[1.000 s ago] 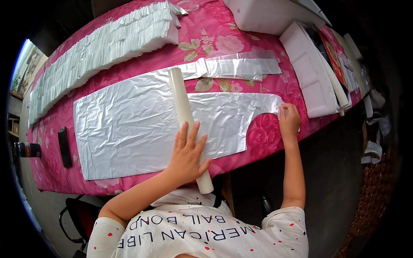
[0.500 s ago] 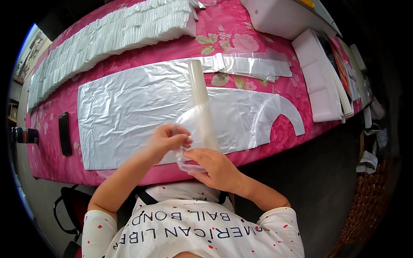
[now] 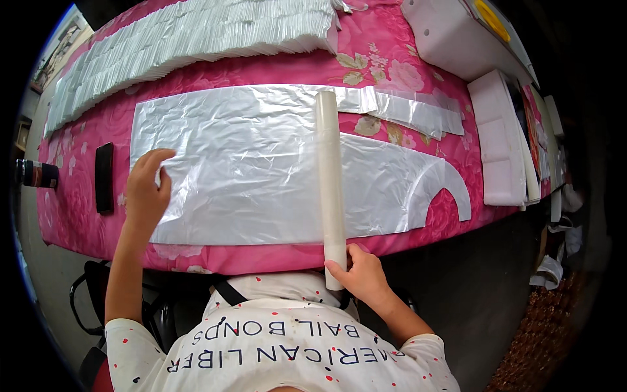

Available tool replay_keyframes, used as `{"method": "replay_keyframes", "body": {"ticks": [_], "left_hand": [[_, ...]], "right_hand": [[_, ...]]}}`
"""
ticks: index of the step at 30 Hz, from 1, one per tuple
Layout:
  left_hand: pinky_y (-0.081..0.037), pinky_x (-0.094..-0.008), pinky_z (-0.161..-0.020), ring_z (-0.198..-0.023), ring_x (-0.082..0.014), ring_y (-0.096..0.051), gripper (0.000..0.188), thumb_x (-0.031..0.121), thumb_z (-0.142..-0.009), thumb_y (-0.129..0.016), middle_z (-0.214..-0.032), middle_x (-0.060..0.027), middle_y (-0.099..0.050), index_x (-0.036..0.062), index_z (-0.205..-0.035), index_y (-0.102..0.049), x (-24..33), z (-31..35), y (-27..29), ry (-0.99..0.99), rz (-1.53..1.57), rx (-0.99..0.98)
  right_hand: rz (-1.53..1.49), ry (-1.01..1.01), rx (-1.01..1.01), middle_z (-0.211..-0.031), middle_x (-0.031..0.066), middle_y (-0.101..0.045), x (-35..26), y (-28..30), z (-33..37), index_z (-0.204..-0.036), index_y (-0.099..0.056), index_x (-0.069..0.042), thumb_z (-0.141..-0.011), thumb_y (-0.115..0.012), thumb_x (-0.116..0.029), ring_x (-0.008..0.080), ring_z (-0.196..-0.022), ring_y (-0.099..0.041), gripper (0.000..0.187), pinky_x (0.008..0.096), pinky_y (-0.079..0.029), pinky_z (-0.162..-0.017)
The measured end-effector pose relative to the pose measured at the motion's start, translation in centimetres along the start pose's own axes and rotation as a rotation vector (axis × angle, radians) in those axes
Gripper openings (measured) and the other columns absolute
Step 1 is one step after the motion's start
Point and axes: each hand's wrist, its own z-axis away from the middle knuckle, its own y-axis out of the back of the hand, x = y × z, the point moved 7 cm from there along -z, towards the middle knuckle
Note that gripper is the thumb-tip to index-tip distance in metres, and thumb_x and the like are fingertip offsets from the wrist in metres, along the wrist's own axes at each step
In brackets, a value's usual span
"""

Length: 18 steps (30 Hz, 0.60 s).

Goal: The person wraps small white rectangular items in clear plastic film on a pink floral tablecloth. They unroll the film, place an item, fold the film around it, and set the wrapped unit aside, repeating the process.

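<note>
Silvery-white thin plastic sheeting (image 3: 248, 170) lies flat and wrinkled across the table, with a curved cutout at its right end. A long pale roll of plastic film (image 3: 331, 176) lies across it, its near end sticking out past the table edge. My right hand (image 3: 361, 273) grips that near end between thumb and fingers. Over the left end of the sheeting is my left hand (image 3: 149, 186), its thumb and bent fingers apart, with nothing visible in it. Folded plastic strips (image 3: 418, 111) extend right from the sheeting's far edge.
A long row of folded white plastic pieces (image 3: 196, 32) fills the far left. On the left are a black oblong object (image 3: 104, 178) and a dark jar (image 3: 37, 174). White foam boxes (image 3: 499, 144) stand at the right on the pink flowered tablecloth (image 3: 176, 255).
My hands have parted from loose clear film at the near middle. The left moved left over the sheeting; the right now holds the roll's near end. The view has shifted slightly.
</note>
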Motion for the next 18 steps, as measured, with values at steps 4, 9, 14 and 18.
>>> {"method": "replay_keyframes", "body": {"ticks": [4, 9, 14, 18], "left_hand": [[-0.043, -0.0375, -0.091, -0.107, -0.0325, -0.052, 0.041, -0.008, -0.073, -0.054, -0.117, -0.0152, -0.054, 0.0026, -0.113, -0.054, 10.7, -0.4, -6.4, -0.137, 0.474, -0.174], [-0.025, -0.0422, -0.107, -0.129, -0.0347, -0.030, 0.055, 0.007, -0.081, -0.049, -0.138, -0.0207, -0.033, -0.0055, -0.132, -0.034, 15.8, 0.5, -15.0, -0.206, 0.439, -0.294], [-0.015, -0.0426, -0.110, -0.135, -0.0345, -0.022, 0.059, 0.016, -0.084, -0.041, -0.143, -0.0232, -0.026, -0.0085, -0.135, -0.026, 15.7, 1.0, -17.3, -0.213, 0.215, -0.341], [-0.015, -0.0420, -0.111, -0.134, -0.0344, -0.022, 0.059, 0.018, -0.085, -0.038, -0.142, -0.0241, -0.026, -0.0095, -0.135, -0.026, 15.8, 1.1, -17.3, -0.235, 0.114, -0.345]], "right_hand": [[0.055, -0.005, -0.040, -0.073, 0.0176, -0.062, -0.9, 0.1, -0.4, -0.091, -0.058, 0.003, -0.074, -0.066, -0.042, 0.0300, -0.066, -0.062, 0.049, 0.0363, -0.048, -0.062], [0.053, 0.042, -0.138, -0.073, 0.0202, -0.062, -1.5, 0.0, -0.3, -0.087, -0.059, 0.004, -0.076, -0.063, -0.047, 0.0341, -0.069, -0.061, 0.052, 0.0403, -0.048, -0.065], [-0.115, 0.026, -0.211, -0.067, 0.0189, -0.062, -1.4, 1.2, -4.8, -0.080, -0.063, 0.006, -0.080, -0.058, -0.053, 0.0295, -0.062, -0.063, 0.059, 0.0360, -0.049, -0.060], [-0.207, 0.071, -0.121, -0.060, 0.0137, -0.061, -3.3, 3.6, -13.4, -0.076, -0.064, 0.007, -0.084, -0.054, -0.052, 0.0204, -0.056, -0.061, 0.060, 0.0312, -0.049, -0.057]]}}
